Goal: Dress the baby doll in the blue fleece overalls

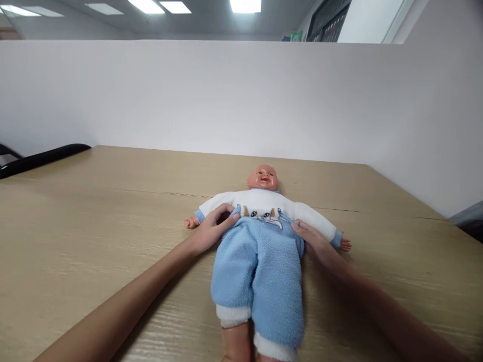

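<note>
A baby doll (241, 197) lies on its back on the table, head away from me and arms spread. It wears a white long-sleeved top with blue cuffs and fuzzy blue overalls (277, 281) with white leg cuffs. A cat face decorates the overalls' bib (260, 213). My left hand (216, 225) is closed on the overalls' edge at the bib's left corner. On the other side, my right hand (310, 236) pinches a thin blue strap (287, 218) that runs from the bib's right corner. The doll's feet are cut off by the lower frame edge.
The wooden table (113, 226) spreads around the doll, with seams across it. A white partition (226, 95) rises behind the table and on the right. Part of a black chair (49, 156) shows at the left edge, and a dark object (471, 223) at the right.
</note>
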